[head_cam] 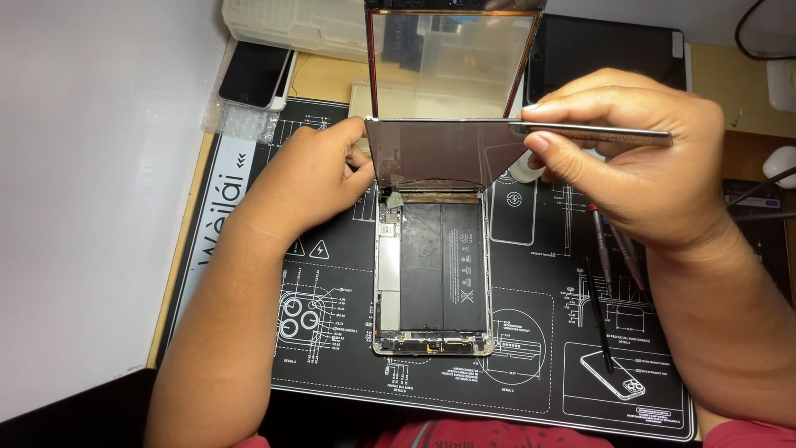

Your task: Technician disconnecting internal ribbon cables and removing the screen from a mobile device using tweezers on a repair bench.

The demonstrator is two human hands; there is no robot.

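Observation:
An opened tablet body (431, 278) lies on a black printed work mat (332, 357), its black battery and circuit boards exposed. Above it two flat layers stand lifted: a dark display panel (439, 153) and behind it a glass screen (448, 66) with a reddish rim. My left hand (311, 178) pinches the left edge of the dark panel. My right hand (630, 162) holds a thin metal pry tool (593, 133), laid along the panel's top right edge.
Several slim tools (604, 249) lie on the mat right of the tablet. A dark phone (253, 75) and a white parts box (290, 21) sit at the back left. Another dark tablet (613, 50) lies at the back right. A white wall stands left.

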